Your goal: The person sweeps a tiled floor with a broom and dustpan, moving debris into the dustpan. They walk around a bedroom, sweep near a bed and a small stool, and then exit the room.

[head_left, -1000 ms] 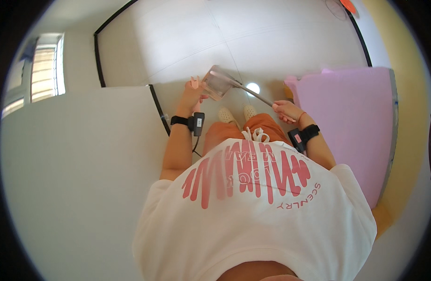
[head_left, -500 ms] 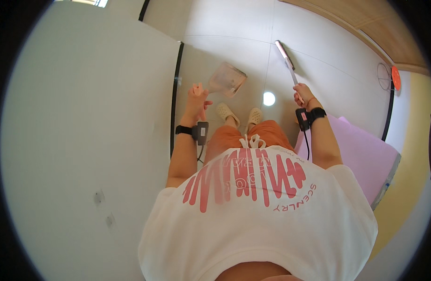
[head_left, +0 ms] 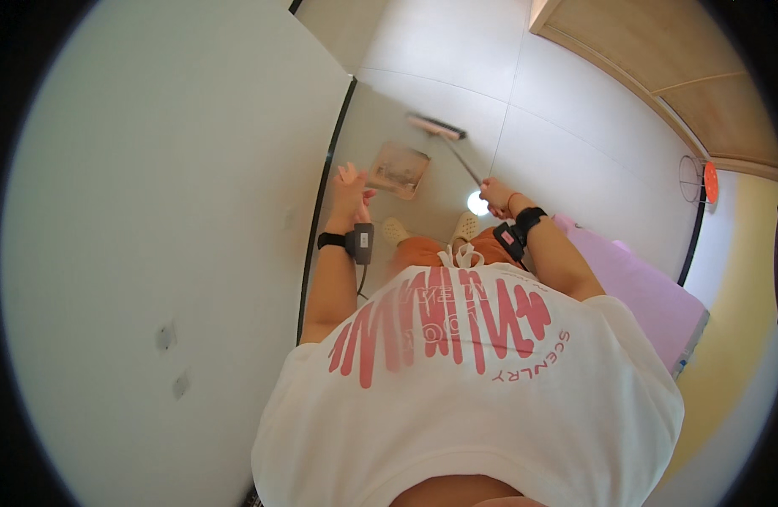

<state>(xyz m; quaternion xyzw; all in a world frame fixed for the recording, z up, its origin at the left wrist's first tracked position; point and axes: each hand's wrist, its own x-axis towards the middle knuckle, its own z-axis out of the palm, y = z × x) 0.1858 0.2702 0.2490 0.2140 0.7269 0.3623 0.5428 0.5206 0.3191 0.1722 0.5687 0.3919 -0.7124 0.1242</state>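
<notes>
My left hand [head_left: 350, 198] is closed on the handle of a pinkish dustpan [head_left: 400, 171], beside the white wall. The pan is held low over the floor, and I cannot tell whether it touches. Some dark bits seem to show inside it, too blurred to name. In my right hand [head_left: 495, 196] I grip the stick of a broom [head_left: 438, 127] with a pink head and dark bristles. The broom head lies just beyond the pan's far edge, slightly blurred and apart from it.
The white wall [head_left: 177, 211] runs along my left, with a black skirting strip [head_left: 328, 182]. A wooden cabinet [head_left: 651, 76] stands far right, near a round orange object [head_left: 711, 182] with a wire ring. A pink-topped block [head_left: 630, 283] is at my right, close to my arm.
My right hand has swung the broom leftward, bringing its head from the right over near the dustpan. The dustpan has shifted slightly and turned. My head view has moved a little.
</notes>
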